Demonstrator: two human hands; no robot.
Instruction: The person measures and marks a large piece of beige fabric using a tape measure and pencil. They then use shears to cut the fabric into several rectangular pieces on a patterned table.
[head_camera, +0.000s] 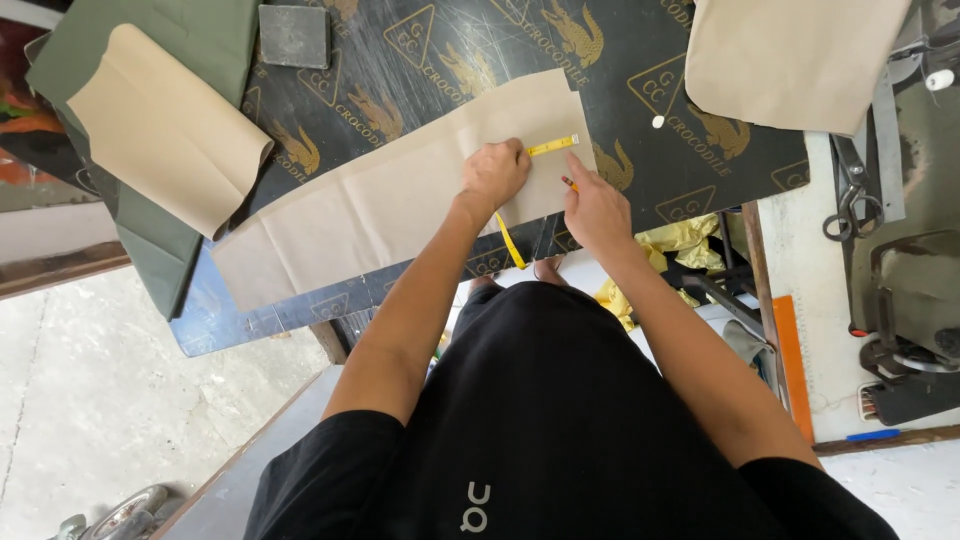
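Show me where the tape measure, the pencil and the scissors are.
tape measure (551, 146), head view, yellow strip beyond the fist
pencil (569, 183), head view, tip end
scissors (846, 205), head view, handles

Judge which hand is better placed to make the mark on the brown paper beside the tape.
Right, probably. The right hand holds a pencil at the brown paper, just below the yellow measuring tape; the left hand presses the tape flat.

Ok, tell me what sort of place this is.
Probably a tailoring or pattern-cutting workshop. The left hand pins a yellow measuring tape on a long brown paper pattern piece, the right hand holds a pencil, and folded green fabric lies nearby.
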